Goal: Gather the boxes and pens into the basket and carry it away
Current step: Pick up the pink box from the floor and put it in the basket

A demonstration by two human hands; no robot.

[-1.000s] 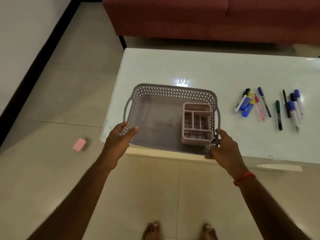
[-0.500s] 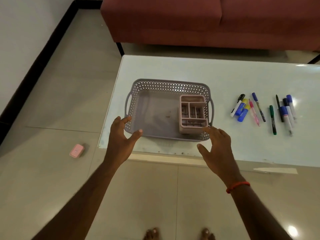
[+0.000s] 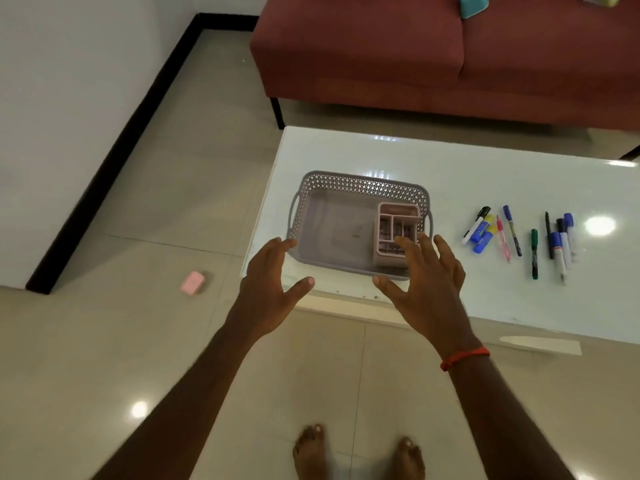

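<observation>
Down at the bottom of the view there's a pair of bare feet [image 3: 310, 452] on the tiled floor [image 3: 104, 341], with both forearms reaching out toward the table. The right wrist has a red thread bracelet [image 3: 465, 358] on it. The left hand [image 3: 273, 275] and right hand [image 3: 429, 282] both have their fingers spread wide and loose, holding nothing. They hover over the near edge of the white table [image 3: 485, 174], and honestly I can't tell if any fingertip is touching the basket.

The grey lattice basket [image 3: 360, 183] sits flat near the table's left end. A pink divided box [image 3: 398, 211] is inside it, tucked against the right wall, partly hidden behind the right hand's fingers.

To the right of the basket, well apart from it, the pens [image 3: 558, 242] are laid out loose on the tabletop, roughly side by side. There's a green one [image 3: 534, 254], a pink one [image 3: 502, 240] and several with blue caps.

Off to the left, on the floor, lies a small pink box [image 3: 193, 282]. At the far side stands a dark red sofa [image 3: 381, 64] with a teal thing [image 3: 474, 3] on its seat.
</observation>
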